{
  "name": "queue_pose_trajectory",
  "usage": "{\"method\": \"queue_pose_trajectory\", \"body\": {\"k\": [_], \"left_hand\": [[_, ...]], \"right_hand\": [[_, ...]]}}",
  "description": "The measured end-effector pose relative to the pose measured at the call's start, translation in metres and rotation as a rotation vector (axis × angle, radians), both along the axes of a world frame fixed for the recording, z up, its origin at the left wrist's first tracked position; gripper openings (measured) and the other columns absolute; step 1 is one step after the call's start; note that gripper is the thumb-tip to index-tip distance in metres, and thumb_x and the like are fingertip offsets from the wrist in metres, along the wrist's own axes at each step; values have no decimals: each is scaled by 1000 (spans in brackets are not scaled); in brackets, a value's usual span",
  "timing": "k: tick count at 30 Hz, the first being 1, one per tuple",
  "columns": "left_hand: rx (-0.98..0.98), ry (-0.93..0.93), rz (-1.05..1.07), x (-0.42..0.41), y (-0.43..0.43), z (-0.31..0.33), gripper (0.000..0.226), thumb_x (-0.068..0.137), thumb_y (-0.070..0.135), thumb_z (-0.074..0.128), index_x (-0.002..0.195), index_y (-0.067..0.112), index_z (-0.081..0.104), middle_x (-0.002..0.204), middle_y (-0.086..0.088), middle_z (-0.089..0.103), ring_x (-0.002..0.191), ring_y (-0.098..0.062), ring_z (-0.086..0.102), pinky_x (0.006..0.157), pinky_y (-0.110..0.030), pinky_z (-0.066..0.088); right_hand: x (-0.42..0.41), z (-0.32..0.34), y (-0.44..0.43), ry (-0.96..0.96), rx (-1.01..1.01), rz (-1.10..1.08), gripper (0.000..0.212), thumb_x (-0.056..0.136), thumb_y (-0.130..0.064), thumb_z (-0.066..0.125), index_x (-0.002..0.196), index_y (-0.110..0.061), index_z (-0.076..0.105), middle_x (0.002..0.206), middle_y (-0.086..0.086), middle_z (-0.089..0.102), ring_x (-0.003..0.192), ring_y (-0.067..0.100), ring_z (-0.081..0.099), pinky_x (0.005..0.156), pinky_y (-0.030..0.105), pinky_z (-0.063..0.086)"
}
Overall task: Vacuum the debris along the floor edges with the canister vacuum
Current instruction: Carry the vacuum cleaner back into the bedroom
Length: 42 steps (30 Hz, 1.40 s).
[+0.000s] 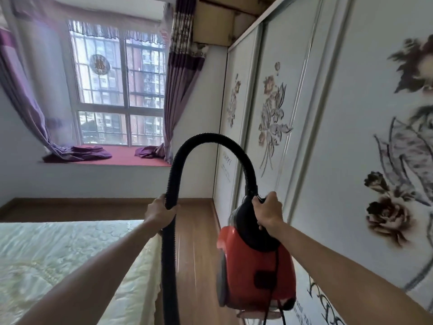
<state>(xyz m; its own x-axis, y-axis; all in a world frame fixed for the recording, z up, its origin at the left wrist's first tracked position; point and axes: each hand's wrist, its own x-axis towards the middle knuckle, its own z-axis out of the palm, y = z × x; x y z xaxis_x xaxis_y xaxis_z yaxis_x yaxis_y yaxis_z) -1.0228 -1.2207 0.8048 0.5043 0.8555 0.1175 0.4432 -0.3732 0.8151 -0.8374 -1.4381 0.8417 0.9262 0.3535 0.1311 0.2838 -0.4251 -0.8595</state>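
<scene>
Right fingers: curled tight round the top grip of the canister vacuum (pixel 255 270); the right hand (pixel 267 213) sat just right of the frame's centre.
Left fingers: wrapped round the hose (pixel 210 141), thumb on the near side; the left hand (pixel 160 213) sat level with the right, left of centre.
Canister vacuum: hung from the right hand in the lower middle of the frame and looked to be carried off the floor (pixel 194 242); its long axis ran from the grip down toward the bottom edge.
Hose: arched from the canister's top, over, and down through the left hand, then dropped straight out of the bottom edge (nozzle end not in view).
Deciding relation: the floor strip ran away from both hands between the bed (pixel 70 266), lower left, and the wardrobe doors (pixel 339 160), right. The edge at the wardrobe's foot lay nearer the right hand, but the suction end followed the left.
Next, as a judgement: set the canister down, then steer the hose along that edge.
</scene>
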Motion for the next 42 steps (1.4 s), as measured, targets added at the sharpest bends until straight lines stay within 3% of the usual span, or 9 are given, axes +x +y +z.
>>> {"method": "queue_pose_trajectory", "body": {"k": [3, 7, 11, 18, 22, 25, 27, 31, 42], "left_hand": [[-5, 8, 63, 30, 34, -2, 42, 89, 27, 67, 129, 20, 55, 96, -5, 59, 80, -26, 61, 44, -37, 55], [3, 22, 122, 64, 72, -2, 40, 87, 30, 67, 125, 22, 56, 102, -9, 61, 87, -31, 64, 51, -46, 60], [-6, 17, 167, 90, 104, -4, 41, 88, 29, 68, 126, 19, 57, 99, -5, 60, 82, -24, 59, 43, -34, 53], [-20, 8, 157, 148, 171, -11, 47, 89, 31, 68, 132, 18, 55, 110, -7, 64, 85, -21, 58, 58, -31, 53], [-39, -7, 173, 192, 220, -18, 53, 89, 32, 69, 137, 19, 51, 114, -11, 64, 83, -25, 61, 48, -32, 55], [-14, 24, 178, 228, 264, -20, 60, 90, 33, 68, 144, 17, 45, 124, -14, 64, 98, -31, 64, 74, -36, 55], [-10, 35, 181, 252, 293, -20, 61, 91, 32, 67, 145, 16, 43, 127, -16, 62, 107, -34, 62, 81, -36, 51], [20, 52, 146, 304, 349, -12, 56, 95, 28, 64, 144, 12, 42, 132, -17, 59, 113, -35, 59, 74, -32, 44], [-31, 42, 93, 431, 456, -19, 57, 93, 26, 66, 144, 14, 43, 126, -18, 62, 93, -29, 60, 75, -35, 49]], "right_hand": [[39, -1, 42, -13, 2, 39, 30, 100, -30, 52, 113, -6, 41, 85, 7, 50, 47, 20, 51, 33, 24, 40], [83, -6, 94, -35, -12, 84, 31, 101, -30, 51, 117, -8, 38, 89, 8, 52, 44, 19, 52, 33, 26, 42], [119, -8, 142, -65, -31, 100, 33, 100, -32, 52, 116, -6, 40, 101, 16, 58, 48, 24, 57, 33, 25, 42], [182, -17, 222, -45, -30, 124, 39, 99, -34, 53, 122, -5, 40, 105, 18, 60, 62, 32, 64, 33, 25, 43], [221, -31, 272, -46, -32, 129, 37, 99, -34, 53, 118, -4, 42, 103, 19, 61, 60, 32, 63, 31, 24, 42], [249, -39, 313, -68, -51, 144, 34, 100, -32, 52, 113, -3, 41, 86, 9, 54, 55, 28, 61, 28, 25, 40], [269, -42, 339, -77, -76, 150, 31, 100, -32, 51, 108, -4, 40, 79, 3, 48, 53, 26, 59, 27, 24, 38], [315, -46, 388, -53, -48, 142, 29, 100, -33, 51, 103, -7, 38, 81, 6, 50, 51, 26, 57, 25, 22, 36], [436, -59, 492, -21, -41, 113, 29, 100, -31, 51, 101, -6, 38, 79, 9, 53, 52, 27, 59, 26, 26, 40]]}}
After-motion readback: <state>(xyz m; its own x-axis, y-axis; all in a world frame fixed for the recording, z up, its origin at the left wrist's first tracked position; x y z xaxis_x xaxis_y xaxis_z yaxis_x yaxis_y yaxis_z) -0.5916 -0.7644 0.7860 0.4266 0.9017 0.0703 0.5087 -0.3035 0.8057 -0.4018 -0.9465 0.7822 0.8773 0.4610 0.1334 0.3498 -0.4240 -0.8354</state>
